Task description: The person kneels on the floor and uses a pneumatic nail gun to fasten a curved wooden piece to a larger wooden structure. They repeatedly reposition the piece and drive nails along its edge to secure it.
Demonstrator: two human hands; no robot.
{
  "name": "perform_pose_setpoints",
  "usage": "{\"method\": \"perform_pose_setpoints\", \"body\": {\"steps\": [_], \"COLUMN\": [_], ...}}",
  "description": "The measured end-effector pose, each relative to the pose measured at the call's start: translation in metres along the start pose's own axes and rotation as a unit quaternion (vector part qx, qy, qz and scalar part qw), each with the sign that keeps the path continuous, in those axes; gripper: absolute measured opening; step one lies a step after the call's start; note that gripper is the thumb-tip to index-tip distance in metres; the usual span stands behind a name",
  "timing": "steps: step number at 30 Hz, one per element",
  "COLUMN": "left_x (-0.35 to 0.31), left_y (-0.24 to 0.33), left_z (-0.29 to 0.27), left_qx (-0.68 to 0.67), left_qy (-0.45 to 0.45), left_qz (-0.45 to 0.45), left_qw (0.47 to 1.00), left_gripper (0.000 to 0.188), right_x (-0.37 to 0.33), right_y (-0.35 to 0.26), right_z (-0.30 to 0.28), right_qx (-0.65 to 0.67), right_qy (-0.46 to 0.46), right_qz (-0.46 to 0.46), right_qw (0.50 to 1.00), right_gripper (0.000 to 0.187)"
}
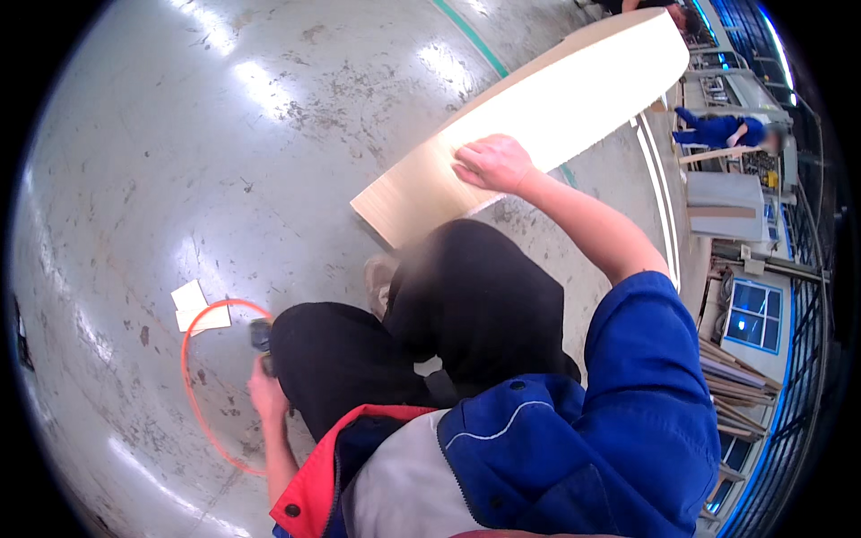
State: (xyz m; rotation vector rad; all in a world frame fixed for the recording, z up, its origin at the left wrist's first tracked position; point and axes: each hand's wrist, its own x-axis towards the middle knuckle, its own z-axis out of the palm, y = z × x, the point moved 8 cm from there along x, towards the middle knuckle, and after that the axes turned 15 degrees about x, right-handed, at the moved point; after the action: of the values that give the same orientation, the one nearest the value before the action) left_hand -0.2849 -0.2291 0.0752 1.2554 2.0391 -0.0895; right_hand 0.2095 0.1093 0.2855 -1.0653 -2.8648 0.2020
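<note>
A long pale wooden panel (574,94) stretches from in front of my knees toward the far right, with a bright face and a wood-grain near end. My right hand (495,163) rests on it near that end, fingers curled in against the wood. Low on the left, beside my knee, my left hand (266,390) is closed around a dark hand tool (261,335). My leg partly covers the tool, so its exact kind cannot be made out. An orange hose (186,368) loops over the floor by this hand.
Two pale flat pieces (203,317) lie on the grey floor (134,179) past the hose. Another person (686,20) is at the panel's far end. A person in blue (717,130) stands farther right. Stacked boards (740,386) line the right side.
</note>
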Motion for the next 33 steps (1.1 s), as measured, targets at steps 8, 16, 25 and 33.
{"method": "perform_pose_setpoints", "body": {"steps": [8,16,25,33], "left_x": [0.069,0.189,0.186,0.193], "left_y": [-0.050,-0.023,0.480,0.579], "left_z": [-0.094,-0.132,-0.110,-0.054], "left_qx": [0.063,0.251,0.101,0.059], "left_qy": [0.206,0.048,-0.144,-0.348], "left_qz": [-0.126,-0.019,0.528,0.553], "left_qw": [0.968,0.967,0.831,0.755], "left_gripper": [0.055,0.047,0.028,0.022], "right_x": [0.004,-0.133,-0.142,-0.141], "right_y": [0.002,0.012,0.008,0.006], "right_z": [0.000,-0.047,0.024,0.029], "right_qx": [0.027,0.184,0.431,0.400], "right_qy": [0.003,0.476,0.635,0.643], "right_qz": [-0.008,0.431,0.518,0.547], "right_qw": [1.000,0.744,0.376,0.356], "right_gripper": [0.022,0.029,0.057,0.054]}}
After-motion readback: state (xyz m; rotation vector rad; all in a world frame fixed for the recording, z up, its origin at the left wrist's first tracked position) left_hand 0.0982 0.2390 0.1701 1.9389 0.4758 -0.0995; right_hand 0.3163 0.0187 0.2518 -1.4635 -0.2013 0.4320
